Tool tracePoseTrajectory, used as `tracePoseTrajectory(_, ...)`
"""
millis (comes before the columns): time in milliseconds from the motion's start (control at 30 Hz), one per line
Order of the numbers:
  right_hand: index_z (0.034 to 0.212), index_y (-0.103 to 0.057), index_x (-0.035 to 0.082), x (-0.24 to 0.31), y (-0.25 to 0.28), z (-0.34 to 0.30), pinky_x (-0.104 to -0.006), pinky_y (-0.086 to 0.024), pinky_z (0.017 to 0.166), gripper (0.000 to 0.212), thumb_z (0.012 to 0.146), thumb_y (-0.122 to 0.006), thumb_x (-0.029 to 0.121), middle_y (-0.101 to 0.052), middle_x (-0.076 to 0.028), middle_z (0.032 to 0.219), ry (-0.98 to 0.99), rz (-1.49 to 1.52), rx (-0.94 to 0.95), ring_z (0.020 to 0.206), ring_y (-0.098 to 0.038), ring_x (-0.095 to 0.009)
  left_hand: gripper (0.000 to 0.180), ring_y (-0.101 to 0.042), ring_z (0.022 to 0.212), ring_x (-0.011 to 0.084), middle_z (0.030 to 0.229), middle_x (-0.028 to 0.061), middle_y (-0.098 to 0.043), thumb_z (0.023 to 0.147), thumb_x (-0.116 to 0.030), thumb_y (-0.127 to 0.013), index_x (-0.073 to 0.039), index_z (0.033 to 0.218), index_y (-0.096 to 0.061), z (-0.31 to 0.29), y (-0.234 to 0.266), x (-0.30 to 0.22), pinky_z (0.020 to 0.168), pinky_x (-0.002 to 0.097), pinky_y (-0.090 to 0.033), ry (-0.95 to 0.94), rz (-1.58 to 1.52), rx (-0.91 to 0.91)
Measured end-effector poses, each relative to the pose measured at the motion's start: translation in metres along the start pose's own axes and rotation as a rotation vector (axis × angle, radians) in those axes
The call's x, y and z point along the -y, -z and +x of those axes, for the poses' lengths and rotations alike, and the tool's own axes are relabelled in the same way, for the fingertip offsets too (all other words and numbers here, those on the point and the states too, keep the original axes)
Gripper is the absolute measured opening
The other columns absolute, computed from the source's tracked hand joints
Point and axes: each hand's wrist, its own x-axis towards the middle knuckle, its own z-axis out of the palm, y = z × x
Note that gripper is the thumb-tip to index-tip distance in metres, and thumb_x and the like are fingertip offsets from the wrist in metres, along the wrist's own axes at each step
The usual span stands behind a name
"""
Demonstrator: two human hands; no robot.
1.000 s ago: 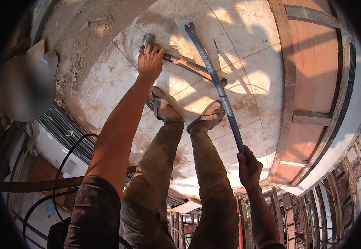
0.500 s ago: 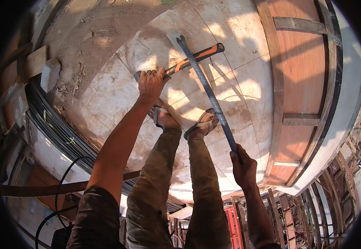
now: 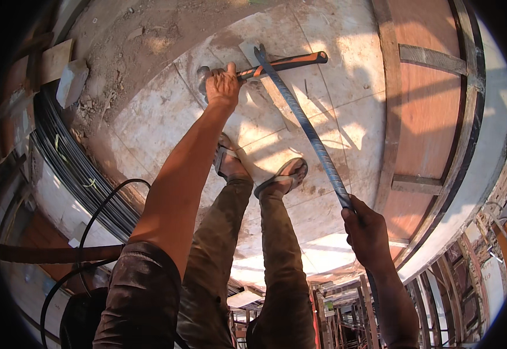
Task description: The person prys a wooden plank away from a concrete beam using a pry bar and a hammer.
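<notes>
My left hand [image 3: 222,86] is closed around a hammer close to its head, out in front of my feet. The hammer's black and orange handle [image 3: 300,60] points to the right. In my right hand [image 3: 367,230], nearer to me, is the lower part of a long ribbed steel pry bar [image 3: 307,128]. It slants away to a forked claw tip, and its upper part crosses over the hammer handle. A pale wooden strip [image 3: 278,100] lies on the floor beneath the claw end. Whether the claw touches the strip or the hammer, I cannot tell.
My sandalled feet stand on dusty floor tiles [image 3: 207,154]. Bundled black rods or cables [image 3: 79,157] lie at left, near a loose black cord [image 3: 93,218]. Dirt and rubble [image 3: 143,46] spread at the far left. A wood-framed panel [image 3: 425,116] stands at right.
The hammer handle has swung to a flatter slant, and my left hand has moved slightly farther away and right. My right hand has shifted right and nearer with the pry bar.
</notes>
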Motion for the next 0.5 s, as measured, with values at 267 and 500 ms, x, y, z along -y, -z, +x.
tracePoseTrajectory(267,0.140,-0.057,0.006,-0.066,-0.042,0.052,-0.0333,-0.048,0.057,0.038,0.104,-0.058,0.018,-0.060,-0.012,0.070,0.306,-0.279,-0.174,0.059,-0.057,-0.015,0.050,-0.064,0.110,0.0323,0.100,0.0148,-0.072,0.099,-0.054,-0.058,-0.009,0.119,-0.052,-0.004,-0.042,-0.005,0.100,0.0474,-0.038,0.178,-0.142,0.015)
tracePoseTrajectory(500,0.140,-0.056,-0.001,-0.122,-0.068,0.060,-0.0303,-0.048,0.059,0.041,0.103,-0.059,0.018,-0.062,-0.012,0.074,0.381,-0.317,-0.333,0.065,-0.055,-0.010,0.051,-0.071,0.089,0.0356,0.085,0.0152,-0.074,0.091,-0.059,-0.066,-0.008,0.088,-0.072,0.006,-0.007,0.001,0.093,0.0489,-0.046,-0.111,-0.298,-0.003)
